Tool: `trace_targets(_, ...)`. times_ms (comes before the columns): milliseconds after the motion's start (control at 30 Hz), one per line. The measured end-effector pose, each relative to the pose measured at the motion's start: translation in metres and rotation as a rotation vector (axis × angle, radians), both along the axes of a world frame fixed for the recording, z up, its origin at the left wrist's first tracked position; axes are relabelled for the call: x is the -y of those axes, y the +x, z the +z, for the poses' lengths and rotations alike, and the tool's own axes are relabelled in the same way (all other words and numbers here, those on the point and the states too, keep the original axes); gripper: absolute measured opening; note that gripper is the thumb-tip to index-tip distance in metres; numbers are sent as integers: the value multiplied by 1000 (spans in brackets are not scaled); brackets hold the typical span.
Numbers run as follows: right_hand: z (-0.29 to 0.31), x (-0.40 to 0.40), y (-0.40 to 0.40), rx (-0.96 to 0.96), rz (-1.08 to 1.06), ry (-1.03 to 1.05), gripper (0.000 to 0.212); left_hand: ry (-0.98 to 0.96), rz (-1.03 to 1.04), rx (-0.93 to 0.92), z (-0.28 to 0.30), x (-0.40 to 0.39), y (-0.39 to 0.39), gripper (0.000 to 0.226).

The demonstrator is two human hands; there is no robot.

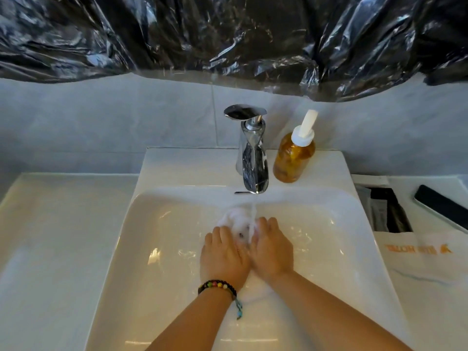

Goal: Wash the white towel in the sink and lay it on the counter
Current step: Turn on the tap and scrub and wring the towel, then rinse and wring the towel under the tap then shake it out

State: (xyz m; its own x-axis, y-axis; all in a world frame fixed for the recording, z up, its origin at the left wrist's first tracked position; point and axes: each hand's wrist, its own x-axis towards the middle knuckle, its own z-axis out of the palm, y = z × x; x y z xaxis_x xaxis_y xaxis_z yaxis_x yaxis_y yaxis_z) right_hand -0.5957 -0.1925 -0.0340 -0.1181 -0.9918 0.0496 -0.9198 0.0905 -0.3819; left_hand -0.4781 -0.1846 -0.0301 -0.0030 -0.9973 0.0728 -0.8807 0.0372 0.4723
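Two hands of mine work in the middle of the frame, but going from the left: the glossy white counter [50, 236] fills the lower left, bare and shiny, and that is where I judge the cloth must end up. Next comes the white rectangular ceramic sink [162, 249], its basin wet. My left hand [224, 254], with a dark beaded bracelet [217, 286] at the wrist, has its fingers curled over the bunched white towel [238, 224], clutching it; my right hand [271, 249] clamps the same wad from the other side. The towel sits in the centre of the basin, right under the thin stream from the chrome tap [252, 158] above. It looks small, crumpled, foamy and sodden, more of it trailing pale beneath my wrists. I expect it to be soft, limp, heavier with water and slick with soap, so I would gather it whole in both fists rather than pinch a corner. Right of the tap stands an amber pump bottle of soap [293, 158]; at the far right lies a black phone [443, 206].
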Motion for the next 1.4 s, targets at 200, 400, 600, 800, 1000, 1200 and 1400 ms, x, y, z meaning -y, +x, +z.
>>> trace_targets(200,41,-4,-14,170,56,308,29,193,-11,-40,16,-9,8,61)
trace_targets(400,128,-9,-37,225,56,-203,15,269,171,-489,36,-24,18,52)
trace_targets(600,211,35,-8,266,294,-615,28,439,426,-579,43,-24,19,43)
trace_targets(800,208,64,8,156,388,-436,48,605,403,-668,52,-21,39,16)
trace_targets(1000,186,54,18,49,492,-472,46,632,447,-682,60,-31,35,37)
trace_targets(1200,151,-10,-8,553,289,-562,21,478,438,-702,58,-22,29,43)
trace_targets(1400,70,-37,-33,744,-191,-66,23,589,576,-767,75,6,20,33)
